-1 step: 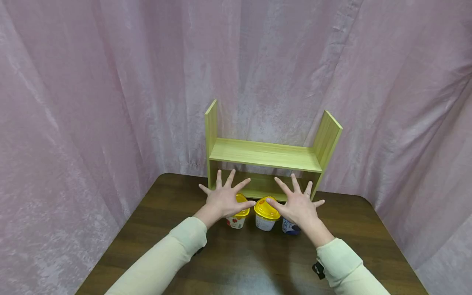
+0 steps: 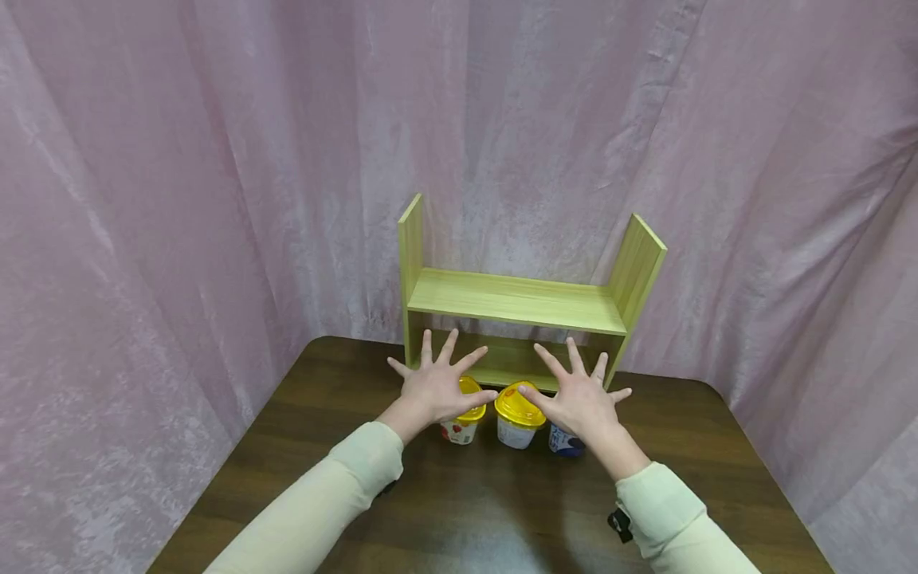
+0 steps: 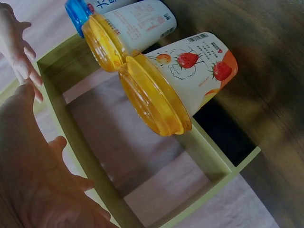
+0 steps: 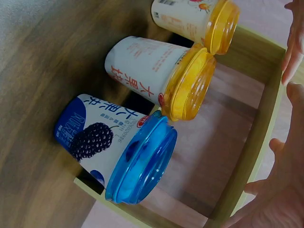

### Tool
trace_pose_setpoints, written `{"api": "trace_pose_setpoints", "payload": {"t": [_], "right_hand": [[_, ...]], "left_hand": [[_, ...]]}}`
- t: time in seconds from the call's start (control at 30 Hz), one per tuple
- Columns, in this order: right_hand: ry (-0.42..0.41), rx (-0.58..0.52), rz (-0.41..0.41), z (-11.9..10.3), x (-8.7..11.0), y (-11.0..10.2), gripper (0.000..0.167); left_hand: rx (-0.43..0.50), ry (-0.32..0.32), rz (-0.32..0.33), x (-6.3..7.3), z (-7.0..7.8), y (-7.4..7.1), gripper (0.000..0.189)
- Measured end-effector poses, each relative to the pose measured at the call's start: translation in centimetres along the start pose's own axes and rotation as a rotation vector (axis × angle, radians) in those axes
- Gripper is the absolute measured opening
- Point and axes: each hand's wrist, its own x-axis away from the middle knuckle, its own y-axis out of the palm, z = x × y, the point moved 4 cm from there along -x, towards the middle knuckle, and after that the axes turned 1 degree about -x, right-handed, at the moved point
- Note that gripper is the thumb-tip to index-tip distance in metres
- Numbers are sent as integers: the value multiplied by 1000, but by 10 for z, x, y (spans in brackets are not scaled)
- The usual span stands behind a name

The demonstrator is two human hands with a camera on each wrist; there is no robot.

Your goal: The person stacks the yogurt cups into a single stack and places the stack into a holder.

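Note:
My left hand [image 2: 433, 391], fingers spread wide, hovers over a yellow-lidded cup with strawberries on its label [image 3: 190, 71]. Spread the same way, my right hand [image 2: 582, 402] hangs above a blue-lidded cup with a blackberry picture [image 4: 107, 142], hiding its lid in the head view. Between the two hands stands a second yellow-lidded cup [image 2: 518, 416], white with red lettering in the right wrist view. Neither hand holds anything. All three cups stand upright in a row on the table, in front of a wooden shelf [image 2: 516, 299].
The light wood shelf has two upright side panels and an upper and a lower board. It stands at the back of the dark brown table [image 2: 459, 510]. Pink curtains [image 2: 215, 199] hang behind and on both sides.

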Motion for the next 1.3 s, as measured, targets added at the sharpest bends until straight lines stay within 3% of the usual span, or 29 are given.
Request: {"api": "trace_pose_setpoints", "payload": {"t": [0.2, 0.4, 0.5, 0.6, 0.9, 1.1, 1.3], "right_hand": [[-3, 17, -18, -2, 1, -3, 85], [-46, -11, 39, 5, 5, 1, 78], [-64, -57, 60, 16, 5, 9, 72], [-64, -100, 50, 29, 6, 20, 71], [-48, -154, 26, 62, 12, 52, 87], [-55, -200, 9, 71, 10, 66, 95], [-58, -165, 17, 79, 6, 71, 90]], "left_hand": [[-8, 6, 11, 1, -3, -1, 83], [60, 30, 74, 2, -7, 4, 83], [163, 40, 102, -1, -11, 12, 82], [297, 23, 80, -4, -18, 26, 85], [711, -49, 63, -11, -46, 81, 100], [989, -113, 56, -13, -51, 110, 108], [1147, -117, 43, -20, -52, 127, 107]]}}
